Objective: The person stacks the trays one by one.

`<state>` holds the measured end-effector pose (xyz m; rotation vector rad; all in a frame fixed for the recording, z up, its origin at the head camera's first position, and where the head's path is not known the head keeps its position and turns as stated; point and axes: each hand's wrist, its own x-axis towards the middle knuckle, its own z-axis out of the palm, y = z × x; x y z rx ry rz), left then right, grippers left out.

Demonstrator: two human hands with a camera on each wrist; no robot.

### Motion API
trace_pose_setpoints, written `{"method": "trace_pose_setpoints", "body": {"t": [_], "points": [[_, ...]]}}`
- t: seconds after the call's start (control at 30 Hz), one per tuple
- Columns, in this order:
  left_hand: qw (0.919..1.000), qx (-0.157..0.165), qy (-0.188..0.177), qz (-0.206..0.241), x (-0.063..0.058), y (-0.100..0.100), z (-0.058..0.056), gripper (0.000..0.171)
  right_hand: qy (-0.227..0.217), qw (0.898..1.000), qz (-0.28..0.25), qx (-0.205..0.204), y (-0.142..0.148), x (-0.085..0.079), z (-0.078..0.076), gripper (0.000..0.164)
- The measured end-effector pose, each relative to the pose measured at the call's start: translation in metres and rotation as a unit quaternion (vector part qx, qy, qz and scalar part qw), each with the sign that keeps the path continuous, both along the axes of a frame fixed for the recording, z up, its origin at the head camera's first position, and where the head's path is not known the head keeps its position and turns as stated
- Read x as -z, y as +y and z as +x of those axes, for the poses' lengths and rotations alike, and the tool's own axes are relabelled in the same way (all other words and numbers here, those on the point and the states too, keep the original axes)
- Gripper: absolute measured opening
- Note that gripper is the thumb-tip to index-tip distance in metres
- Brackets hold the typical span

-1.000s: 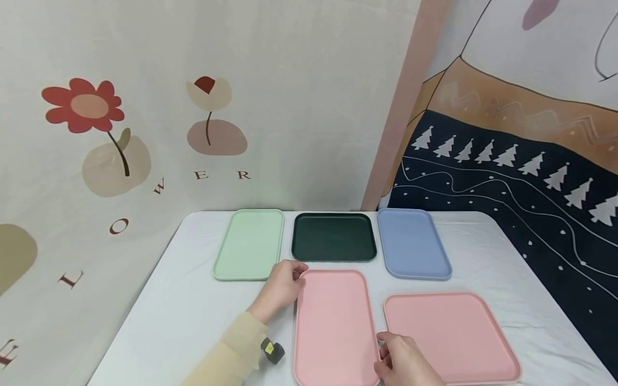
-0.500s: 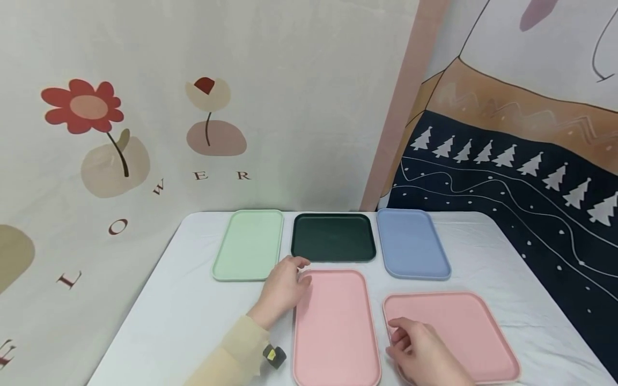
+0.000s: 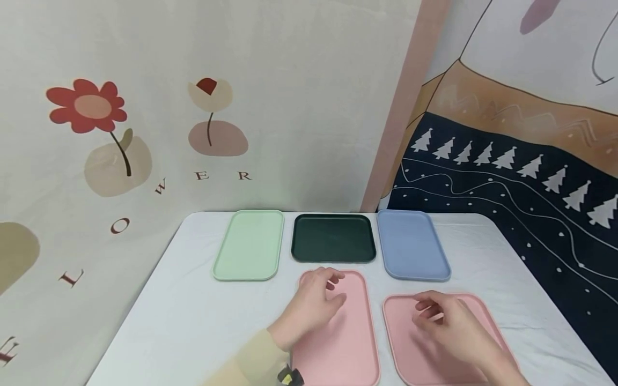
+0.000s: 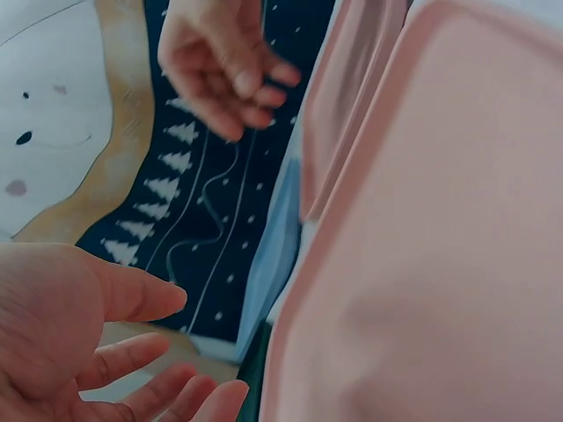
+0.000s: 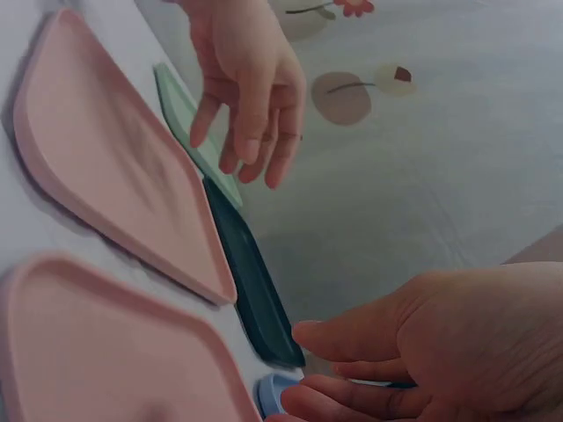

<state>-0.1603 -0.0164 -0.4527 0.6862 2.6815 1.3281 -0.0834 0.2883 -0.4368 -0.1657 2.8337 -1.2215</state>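
Observation:
Over the upper part of the upright pink tray hovers my left hand, its fingers loosely bent around nothing; a soft shadow falls on the tray below. My right hand is raised above the second pink tray, which lies sideways to the right, and it too holds nothing. In the left wrist view the thumb and fingers of the left hand are spread apart, with the pink tray beside them. The right wrist view shows the right hand with thumb and fingers apart, above the trays.
Along the back of the white-covered table lie a light green tray, a dark green tray and a blue tray. Behind them hangs a cloth with printed flowers; a dark tree-patterned cloth hangs at the right.
Both hands have come off the upright pink tray's edges. The left hand has moved right over that tray; the right hand has moved right and up over the other pink tray.

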Motion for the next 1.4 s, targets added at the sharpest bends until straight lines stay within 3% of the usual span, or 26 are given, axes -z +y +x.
{"method": "trace_pose_setpoints", "body": {"t": [0.57, 0.9, 1.1, 1.4], "points": [[0.9975, 0.039, -0.041, 0.041, 0.012, 0.052, 0.025, 0.040, 0.056, 0.997, 0.047, 0.019, 0.061, 0.008, -0.025, 0.037], [0.9966, 0.054, -0.062, -0.007, 0.014, 0.079, 0.050, 0.049, 0.044, 0.995, 0.085, 0.031, 0.101, 0.020, -0.032, 0.037], [0.9934, 0.046, -0.098, -0.038, 0.013, 0.092, 0.065, 0.066, 0.027, 0.993, 0.108, 0.032, 0.116, 0.025, -0.036, 0.035], [0.9922, 0.036, -0.103, -0.061, 0.018, 0.107, 0.079, 0.083, 0.020, 0.990, 0.130, 0.044, 0.127, 0.027, -0.040, 0.030]]}}
